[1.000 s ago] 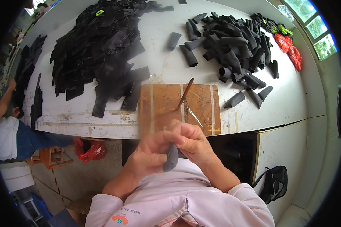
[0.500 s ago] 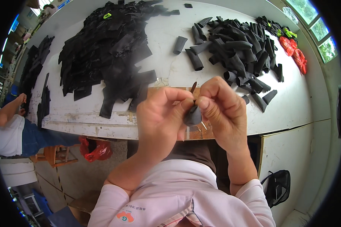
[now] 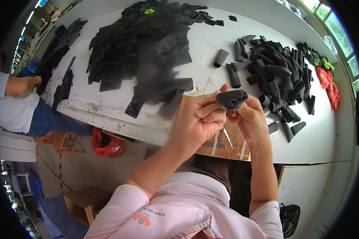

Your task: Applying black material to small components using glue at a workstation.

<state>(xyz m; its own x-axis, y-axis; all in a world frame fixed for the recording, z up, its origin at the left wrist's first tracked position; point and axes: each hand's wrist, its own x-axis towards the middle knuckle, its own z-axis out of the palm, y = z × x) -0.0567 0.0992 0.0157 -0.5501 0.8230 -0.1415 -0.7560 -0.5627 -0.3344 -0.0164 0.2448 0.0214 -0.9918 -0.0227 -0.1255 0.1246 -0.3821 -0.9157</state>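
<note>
Black fabric covered most of the white counter [image 3: 211, 44]: a broad heap of flat, limp cut pieces [image 3: 143, 51] lay to the left and centre; a smaller heap of rolled tubes [image 3: 275, 75] sat to the right, a few loose tubes strayed toward the middle; a thin dark strip of more pieces [image 3: 64, 85] ran along the far left side; red and green-tipped items [image 3: 327, 81] lay at the far right end. A brown, worn board [image 3: 217, 141] rested at the near edge of the counter, with two pale slim blades or sticks lying on it, partly hidden behind the hands. The left hand [image 3: 199, 123] and the right hand [image 3: 249, 119] were raised above that board, close together; the fingers of both pinched a small dark grey fabric roll [image 3: 232, 98], soft and folded over at its top, held clear of the counter. The bare room on the counter lay between the two heaps and to the right of the board; its near edge was chipped and stained. Another person's arm [image 3: 22, 83] rested at the left end; a red plastic bag [image 3: 107, 145] hung below the edge; a cardboard box [image 3: 87, 201] stood on the floor.
</note>
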